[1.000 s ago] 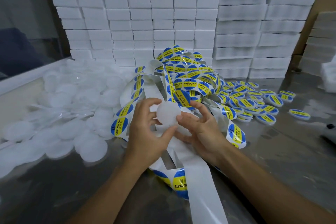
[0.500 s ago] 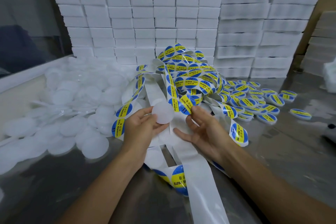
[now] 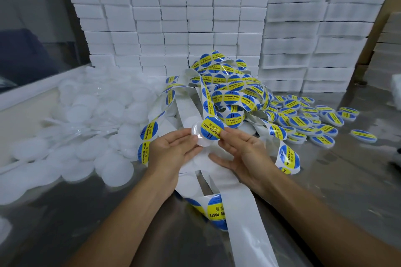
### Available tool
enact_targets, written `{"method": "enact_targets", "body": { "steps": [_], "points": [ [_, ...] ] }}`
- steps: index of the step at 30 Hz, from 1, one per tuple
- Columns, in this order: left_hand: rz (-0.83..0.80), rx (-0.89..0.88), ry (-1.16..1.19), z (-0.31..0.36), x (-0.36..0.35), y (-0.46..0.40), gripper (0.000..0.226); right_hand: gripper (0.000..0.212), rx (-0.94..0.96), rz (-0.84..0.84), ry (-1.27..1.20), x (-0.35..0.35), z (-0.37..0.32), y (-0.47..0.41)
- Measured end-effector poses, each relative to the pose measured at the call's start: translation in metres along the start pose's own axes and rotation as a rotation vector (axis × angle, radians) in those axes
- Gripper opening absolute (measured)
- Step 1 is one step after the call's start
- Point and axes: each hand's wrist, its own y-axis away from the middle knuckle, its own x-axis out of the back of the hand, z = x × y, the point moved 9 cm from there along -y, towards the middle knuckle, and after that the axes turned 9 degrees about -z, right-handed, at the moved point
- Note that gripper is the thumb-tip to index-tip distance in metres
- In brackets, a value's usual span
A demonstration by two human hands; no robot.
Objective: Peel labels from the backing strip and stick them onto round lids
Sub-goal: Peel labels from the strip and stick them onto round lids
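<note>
At centre, the left hand cradled a round translucent plastic lid, fingers loosely curled round its rim. The right hand pinched a blue-and-yellow round label at its three-o'clock edge. Light, floppy, sticky: best held by its edge.

Even overhead light glares off the shiny grey metal tabletop; wide-angle distortion bows the stacked white foam blocks, edges soft.

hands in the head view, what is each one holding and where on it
Left hand holds a white round lid by its left rim. Right hand pinches a blue and yellow label at its right edge, over the lid.
</note>
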Motion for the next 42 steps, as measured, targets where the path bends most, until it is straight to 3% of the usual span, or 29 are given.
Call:
{"method": "enact_targets", "body": {
  "steps": [18, 30, 35, 42],
  "points": [
    [-0.007, -0.005, -0.004, 0.001, -0.001, -0.001, 0.022, 0.015, -0.055, 0.038, 0.084, -0.002, 0.003, 0.003],
    [0.075, -0.057, -0.049, 0.006, 0.003, 0.004, 0.013, 0.016, -0.055, 0.028, 0.124, -0.003, 0.003, 0.003],
    [0.075, -0.135, -0.179, 0.014, 0.003, 0.005, 0.016, 0.029, -0.002, 0.101, 0.200, -0.001, -0.001, 0.005],
    [-0.001, -0.205, -0.352, 0.018, -0.010, 0.008, 0.032, 0.019, 0.081, 0.181, 0.260, 0.005, -0.004, 0.006]
  ]
}}
